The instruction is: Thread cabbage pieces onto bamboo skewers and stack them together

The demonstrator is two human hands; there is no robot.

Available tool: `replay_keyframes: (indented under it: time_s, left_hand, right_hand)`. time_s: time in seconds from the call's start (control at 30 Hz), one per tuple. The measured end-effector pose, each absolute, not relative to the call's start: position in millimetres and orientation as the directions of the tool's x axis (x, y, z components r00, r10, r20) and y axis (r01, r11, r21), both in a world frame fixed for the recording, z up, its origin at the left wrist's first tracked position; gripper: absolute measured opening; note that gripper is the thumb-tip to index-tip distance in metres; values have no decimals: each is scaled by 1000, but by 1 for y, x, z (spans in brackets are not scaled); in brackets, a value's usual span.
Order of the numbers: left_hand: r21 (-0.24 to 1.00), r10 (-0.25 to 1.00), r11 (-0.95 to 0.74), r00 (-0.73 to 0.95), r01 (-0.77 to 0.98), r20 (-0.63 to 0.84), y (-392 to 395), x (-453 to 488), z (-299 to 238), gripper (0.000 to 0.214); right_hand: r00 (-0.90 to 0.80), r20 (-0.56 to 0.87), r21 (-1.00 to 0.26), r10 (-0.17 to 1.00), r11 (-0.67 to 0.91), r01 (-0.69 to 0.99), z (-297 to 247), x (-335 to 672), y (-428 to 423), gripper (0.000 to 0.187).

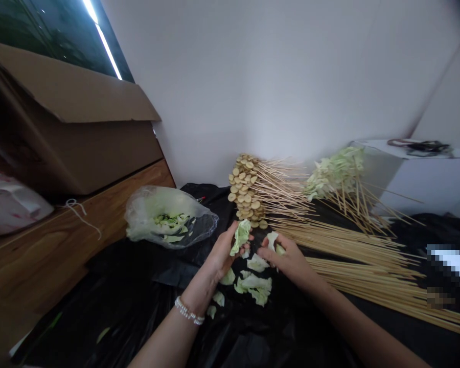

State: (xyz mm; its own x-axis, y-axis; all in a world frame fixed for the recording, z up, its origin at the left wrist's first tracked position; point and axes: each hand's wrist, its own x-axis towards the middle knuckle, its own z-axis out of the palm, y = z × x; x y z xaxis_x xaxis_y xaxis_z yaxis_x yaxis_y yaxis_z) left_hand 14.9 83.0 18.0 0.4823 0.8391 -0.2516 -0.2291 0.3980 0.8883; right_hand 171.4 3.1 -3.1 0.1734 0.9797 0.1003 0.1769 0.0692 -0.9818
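My left hand point(226, 250), with a beaded bracelet at the wrist, is closed around a pale green cabbage leaf piece point(240, 236). Across from it, my right hand point(283, 253) pinches a whiter cabbage piece point(271, 239) between thumb and fingers. Loose torn cabbage leaves point(255, 286) lie on the black plastic sheet point(249, 337) below and between both hands. Beyond the hands is a stack of skewers with round pale slices point(247, 186) on their ends. Bare bamboo sticks point(352, 250) are spread out at the right, partly behind my right forearm.
An open clear plastic bag point(172, 217) with cabbage pieces inside lies at the left. Skewered cabbage point(335, 171) is piled at the back right beside a white box point(425, 179). A cardboard box point(92, 148) stands on a wooden surface point(138, 191) at the far left. A white wall closes off the back.
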Motion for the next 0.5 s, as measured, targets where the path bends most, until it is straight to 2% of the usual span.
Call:
replay_keyframes:
  time_s: [0.13, 0.23, 0.4, 0.5]
  left_hand:
    - [962, 828, 226, 551, -156, -105, 76, 18, 18, 43]
    - [986, 795, 141, 604, -84, -62, 72, 19, 16, 42]
    - [996, 736, 84, 675, -23, -47, 68, 17, 18, 51]
    - [998, 755, -61, 654, 14, 37, 68, 15, 21, 44]
  right_hand:
    - [255, 127, -990, 959, 108, 90, -2, 169, 3, 35]
    - [284, 142, -988, 948, 118, 98, -3, 169, 4, 41]
    - [311, 108, -983, 944, 54, 175, -3, 170, 4, 26]
    - [357, 106, -987, 928, 54, 153, -1, 170, 3, 27]
